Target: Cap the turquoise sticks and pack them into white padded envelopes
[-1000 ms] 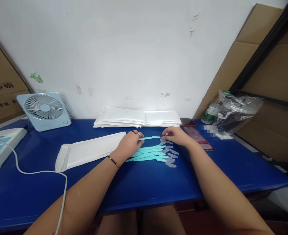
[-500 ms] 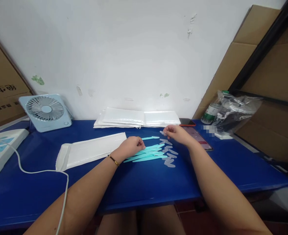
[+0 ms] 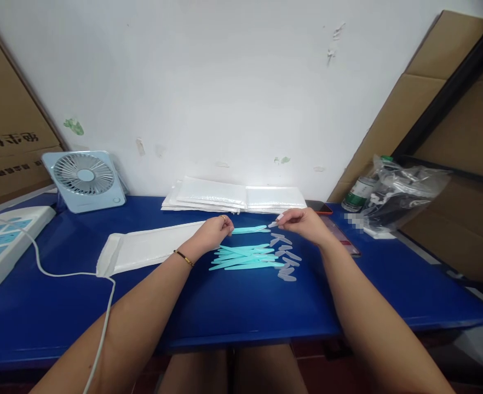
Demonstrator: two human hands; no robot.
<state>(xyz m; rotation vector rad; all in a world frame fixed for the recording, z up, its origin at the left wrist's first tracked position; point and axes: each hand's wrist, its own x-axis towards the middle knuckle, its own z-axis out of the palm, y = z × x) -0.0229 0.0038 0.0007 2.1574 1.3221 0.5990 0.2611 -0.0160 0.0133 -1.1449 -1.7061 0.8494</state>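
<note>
My left hand is closed, its fingertips pinching the left end of a slim turquoise stick shaped like an eyebrow razor. That stick lies against another at its right end. Below them several more turquoise sticks are heaped crosswise on the blue table. My right hand pinches a small clear plastic sleeve just right of the sticks' tips. Several similar clear sleeves lie scattered in a column beneath it, the lower ones close to the heap.
A white padded mailer lies left of my left hand. More mailers are stacked by the wall. A fan, a power strip and a white cable are left; a phone, bottle and plastic bag are right.
My left hand has moved up and left off the heap, and a second turquoise stick now lies beside the single upper one. My right hand still pinches the clear sleeve. The view has shifted slightly.
</note>
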